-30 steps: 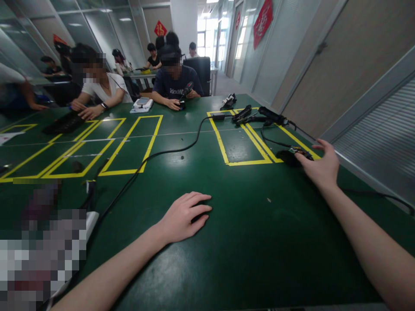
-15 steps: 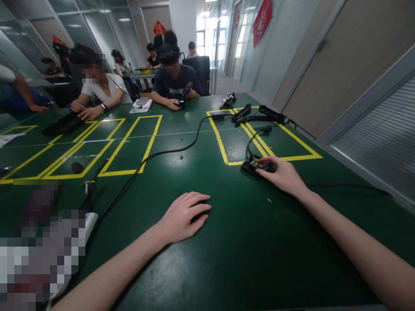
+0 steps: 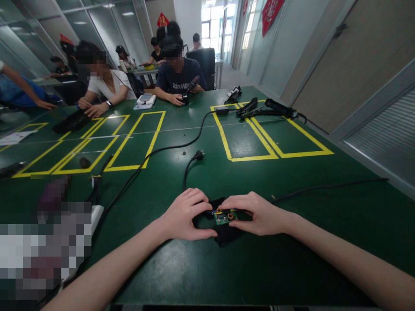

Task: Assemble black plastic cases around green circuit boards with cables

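Observation:
A green circuit board (image 3: 221, 219) with copper-wound coils and small wires rests in a black casing (image 3: 229, 235) on the table in front of me. My right hand (image 3: 256, 214) grips the board from the right, its thumb and fingers closed around that side. At the left edge of the casing is my left hand (image 3: 191, 214), its thumb and fingers apart in a curve; whether they press on the casing I cannot tell. From behind the casing a short black cord runs up to a power plug (image 3: 199, 155).
Yellow tape rectangles (image 3: 254, 158) mark the green table (image 3: 155, 268). Black tools (image 3: 275, 108) lie at the back right. A long black cable (image 3: 168, 147) crosses the table, and another cord (image 3: 333, 185) trails right. Co-workers (image 3: 180, 73) sit opposite. A pixelated area covers the lower left.
My right hand has brought the circuit board, casing and plug cord leftward and closer to me. My left hand has spread its fingers at the casing's left edge. The view has shifted slightly.

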`<state>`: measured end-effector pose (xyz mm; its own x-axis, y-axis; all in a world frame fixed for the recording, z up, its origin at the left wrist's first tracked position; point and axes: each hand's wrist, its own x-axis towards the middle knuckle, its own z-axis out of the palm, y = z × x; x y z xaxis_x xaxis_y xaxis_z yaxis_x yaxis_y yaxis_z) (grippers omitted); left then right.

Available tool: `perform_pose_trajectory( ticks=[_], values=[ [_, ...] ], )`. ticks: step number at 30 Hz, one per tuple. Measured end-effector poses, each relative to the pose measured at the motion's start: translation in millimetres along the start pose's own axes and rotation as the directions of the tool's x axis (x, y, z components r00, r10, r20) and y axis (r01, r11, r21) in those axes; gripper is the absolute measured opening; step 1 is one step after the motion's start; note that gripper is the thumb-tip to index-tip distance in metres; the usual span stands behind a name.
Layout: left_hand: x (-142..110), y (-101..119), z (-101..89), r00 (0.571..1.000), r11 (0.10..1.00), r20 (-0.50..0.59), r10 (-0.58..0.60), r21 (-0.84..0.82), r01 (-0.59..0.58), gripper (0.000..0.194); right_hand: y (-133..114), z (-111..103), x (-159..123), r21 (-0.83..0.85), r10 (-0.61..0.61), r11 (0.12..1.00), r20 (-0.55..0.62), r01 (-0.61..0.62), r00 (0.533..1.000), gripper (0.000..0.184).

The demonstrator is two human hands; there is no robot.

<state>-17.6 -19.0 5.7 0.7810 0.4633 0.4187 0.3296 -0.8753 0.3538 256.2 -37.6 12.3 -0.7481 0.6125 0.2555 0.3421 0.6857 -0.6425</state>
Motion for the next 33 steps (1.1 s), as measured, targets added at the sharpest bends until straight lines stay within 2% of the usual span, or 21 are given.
perform_pose_trajectory(
  ticks=[3, 6, 9, 13, 19, 23, 26, 33],
  values=[
    [0.7, 0.6, -0.1, 0.998, 0.998, 0.010, -0.056, 0.000, 0.056, 0.050, 3.2, 0.0, -1.2, -0.064, -0.037, 0.997, -0.027, 0.035, 0.999, 0.032],
    [0.9, 0.3, 0.0, 0.997, 0.997, 0.021, -0.074, -0.002, 0.074, 0.057, 4.4, 0.8, -2.2, -0.201, -0.059, 0.978, -0.022, 0.054, 0.998, 0.033],
    [-0.7, -1.3, 1.3, 0.997, 0.997, 0.026, -0.079, 0.001, 0.079, 0.068, 4.6, 2.5, -2.3, -0.335, -0.070, 0.940, -0.019, 0.060, 0.997, 0.032],
    [-3.5, -3.7, 2.7, 0.998, 0.998, 0.016, -0.057, 0.004, 0.056, 0.075, 6.3, 4.1, -0.8, -0.384, -0.054, 0.922, -0.027, 0.039, 0.998, 0.031],
    [-1.0, -2.2, 1.2, 0.999, 0.999, -0.042, -0.033, 0.003, 0.033, 0.056, 8.3, 1.9, 1.1, -0.381, 0.017, 0.924, -0.066, -0.041, 0.998, 0.034],
    [1.6, -0.8, 1.6, 0.997, 0.998, -0.046, -0.062, 0.004, 0.062, 0.037, 6.3, -0.3, -1.2, -0.354, 0.031, 0.934, -0.071, -0.054, 0.997, 0.051],
    [2.2, -0.3, 2.1, 0.996, 0.996, -0.042, -0.085, -0.008, 0.084, 0.033, 5.2, -0.6, -2.8, -0.339, 0.042, 0.938, -0.089, -0.070, 0.995, 0.059],
    [2.7, 0.9, 3.2, 0.995, 0.995, -0.015, -0.099, -0.024, 0.099, 0.037, 4.2, 3.5, 1.0, -0.347, 0.109, 0.925, -0.143, -0.152, 0.984, 0.035]
  ],
)
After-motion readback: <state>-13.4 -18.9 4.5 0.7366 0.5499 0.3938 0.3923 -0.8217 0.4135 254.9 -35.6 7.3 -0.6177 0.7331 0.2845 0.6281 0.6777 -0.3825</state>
